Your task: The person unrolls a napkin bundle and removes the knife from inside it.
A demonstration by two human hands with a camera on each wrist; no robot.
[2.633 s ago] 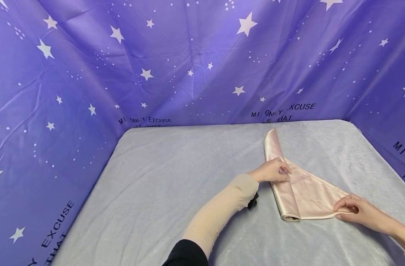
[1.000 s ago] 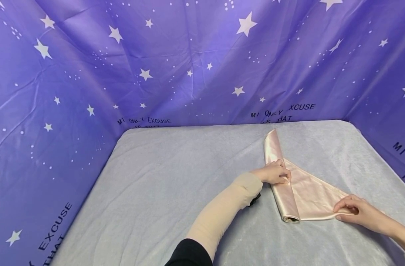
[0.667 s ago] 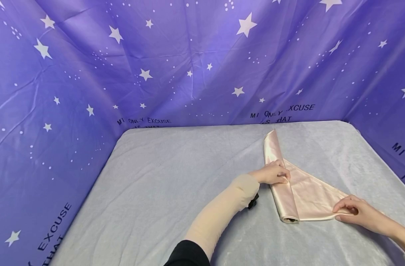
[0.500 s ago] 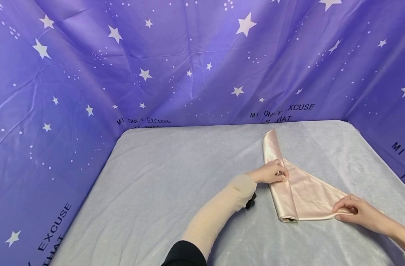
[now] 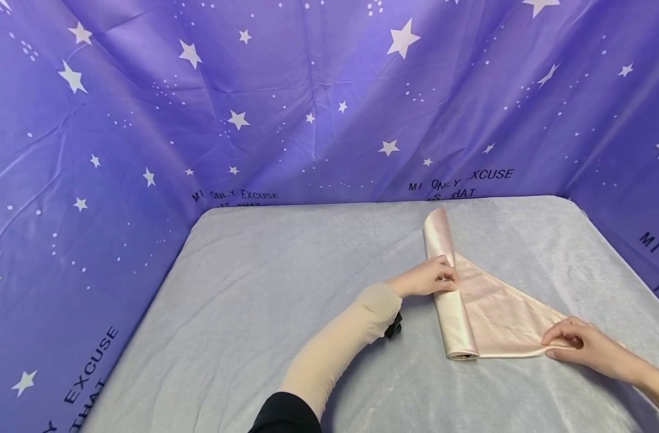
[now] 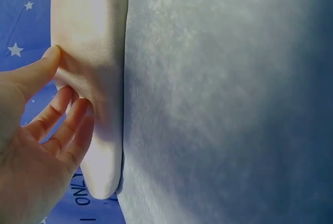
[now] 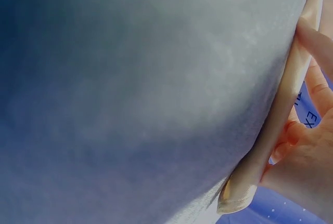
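A shiny pale pink satin cloth (image 5: 508, 313) lies on the right half of the table, its left side rolled into a long narrow roll (image 5: 454, 319). The flat part tapers toward the right. My left hand (image 5: 425, 277) lies across the middle of the roll and pinches its fabric; in the left wrist view the thumb and fingers of that left hand (image 6: 44, 135) nip a fold of it. At the cloth's right end, my right hand (image 5: 586, 344) pinches the near corner between thumb and fingers. The roll's near end shows its wound layers.
A grey plush cover (image 5: 286, 288) spreads over the table, with rounded far corners. Purple curtains (image 5: 307, 120) with white stars and black lettering hang behind and at both sides. A small black device (image 5: 394, 325) sits under the left wrist.
My left hand has shifted a little to the left together with the roll, and more of the flat cloth shows between the hands. The right hand has stayed at its corner.
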